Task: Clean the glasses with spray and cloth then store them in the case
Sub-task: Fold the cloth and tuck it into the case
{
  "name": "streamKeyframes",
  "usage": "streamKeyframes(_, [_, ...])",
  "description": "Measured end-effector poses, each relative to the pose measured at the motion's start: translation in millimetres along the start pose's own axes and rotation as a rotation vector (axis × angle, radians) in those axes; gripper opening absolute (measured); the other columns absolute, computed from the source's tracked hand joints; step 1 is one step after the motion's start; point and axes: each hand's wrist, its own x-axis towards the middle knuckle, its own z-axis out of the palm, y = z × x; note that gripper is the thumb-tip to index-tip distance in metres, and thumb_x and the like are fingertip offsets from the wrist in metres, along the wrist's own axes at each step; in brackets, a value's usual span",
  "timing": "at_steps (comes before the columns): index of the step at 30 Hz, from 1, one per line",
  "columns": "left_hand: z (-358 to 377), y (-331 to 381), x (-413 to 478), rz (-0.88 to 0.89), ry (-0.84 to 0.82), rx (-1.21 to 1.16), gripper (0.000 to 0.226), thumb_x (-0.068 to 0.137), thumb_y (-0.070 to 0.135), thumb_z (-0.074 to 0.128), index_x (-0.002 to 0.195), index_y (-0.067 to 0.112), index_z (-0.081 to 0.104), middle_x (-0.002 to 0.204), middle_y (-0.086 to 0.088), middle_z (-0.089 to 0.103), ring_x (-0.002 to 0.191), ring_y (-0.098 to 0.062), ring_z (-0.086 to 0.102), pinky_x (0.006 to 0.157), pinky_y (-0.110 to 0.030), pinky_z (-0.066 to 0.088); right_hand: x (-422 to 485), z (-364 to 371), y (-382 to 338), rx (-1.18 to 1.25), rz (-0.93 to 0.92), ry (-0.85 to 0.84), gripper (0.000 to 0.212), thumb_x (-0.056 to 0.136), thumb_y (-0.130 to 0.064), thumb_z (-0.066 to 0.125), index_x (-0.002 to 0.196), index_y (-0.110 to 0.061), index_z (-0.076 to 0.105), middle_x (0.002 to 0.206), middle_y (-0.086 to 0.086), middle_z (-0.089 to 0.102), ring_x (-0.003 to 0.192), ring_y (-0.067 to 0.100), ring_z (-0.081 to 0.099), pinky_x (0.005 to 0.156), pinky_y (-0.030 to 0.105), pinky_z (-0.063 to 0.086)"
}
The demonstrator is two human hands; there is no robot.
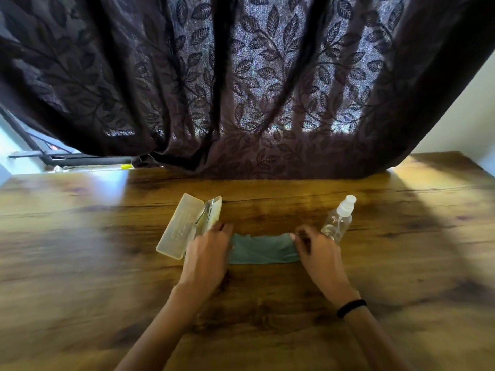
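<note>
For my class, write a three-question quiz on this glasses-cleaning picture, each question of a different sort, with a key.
1. True or false: the case lies shut on the table.
2. Which thing lies nearest the right hand? A) the spray bottle B) the case C) the curtain
3. What lies between the left hand and the right hand?

Key:
1. False: it is open, with the glasses inside.
2. A
3. The green cloth, flat on the table, a hand at each end.
</note>
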Motion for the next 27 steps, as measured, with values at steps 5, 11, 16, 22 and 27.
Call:
streamKeyframes(5, [11.3, -11.0, -18.2, 0.1, -0.137, 0.037, 0.029, 0.091, 0.028, 0.052, 0.12, 0.028, 0.052, 0.127, 0.007, 0.051, 0.105, -0.013, 0.057, 0.088, -0.032, 0.051, -8.5, -3.5, 2.3, 0.1, 0.054, 0.029, 0.02, 0.09, -0.03, 0.053, 0.104, -0.017, 0.057, 0.092, -0.002, 0.063, 0.072, 0.009, 0.061, 0.058, 0.02, 0.051])
streamKeyframes(11, [25.2, -23.4, -30.6, 0.144, -0.067, 0.065, 0.029, 0.094, 0.028, 0.046, 0.123, 0.026, 0.053, 0.124, 0.007, 0.053, 0.096, -0.012, 0.061, 0.077, -0.031, 0.055, -20.2, -6.2, 7.4, 0.097, 0.06, -0.021, 0.018, 0.086, -0.019, 0.061, 0.103, -0.019, 0.057, 0.089, -0.007, 0.062, 0.074, 0.004, 0.057, 0.063, 0.013, 0.044])
streamKeyframes(16, [30.0, -27.1, -32.0, 0.167, -0.048, 0.097, 0.029, 0.09, 0.023, 0.055, 0.119, 0.024, 0.057, 0.12, 0.005, 0.055, 0.089, -0.012, 0.063, 0.073, -0.029, 0.056, -24.7, -3.8, 4.3, 0.095, 0.036, -0.032, 0.023, 0.082, -0.013, 0.066, 0.103, -0.019, 0.059, 0.084, -0.012, 0.059, 0.075, -0.001, 0.054, 0.062, 0.005, 0.035])
streamKeyframes(22, [29.4, -29.5, -32.0, 0.179, -0.03, 0.108, 0.028, 0.085, 0.017, 0.062, 0.113, 0.021, 0.061, 0.115, 0.002, 0.058, 0.088, -0.015, 0.065, 0.073, -0.033, 0.057, -25.3, -1.8, 3.8, 0.111, 0.048, -0.026, 0.02, 0.082, -0.009, 0.065, 0.099, -0.018, 0.059, 0.084, -0.009, 0.059, 0.075, 0.0, 0.054, 0.064, 0.008, 0.038])
streamKeyframes(27, [23.2, -29.6, -38.0, 0.194, -0.036, 0.149, 0.031, 0.07, 0.014, 0.077, 0.099, 0.018, 0.067, 0.093, 0.002, 0.064, 0.067, -0.014, 0.066, 0.047, -0.026, 0.054, -26.4, -6.5, 9.1, 0.139, 0.066, 0.012, 0.02, 0.079, -0.005, 0.066, 0.084, -0.021, 0.056, 0.08, -0.012, 0.06, 0.071, -0.005, 0.054, 0.058, 0.007, 0.041])
